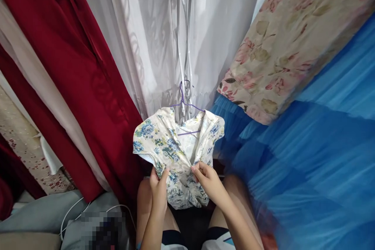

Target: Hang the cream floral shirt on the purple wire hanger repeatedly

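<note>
A white floral blouse (172,146) with blue roses and cap sleeves hangs in front of me on a purple wire hanger (183,99). Its V-shaped neckline gapes, showing the pale inside and the hanger's lower bar. My left hand (159,181) is closed on the blouse's side below the sleeve, thumb in front. At the bottom of the neckline, my right hand (205,175) pinches the front edge of the cloth between thumb and fingers. The blouse's lower part is bunched above my lap.
White ribbon straps (181,39) hang down to the hanger before white drapes (155,27). Red fabric (79,78) hangs at the left, with blue tulle (316,156) and a floral cloth (281,54) at the right. Grey cushions (43,213) and a white cable (66,218) lie lower left.
</note>
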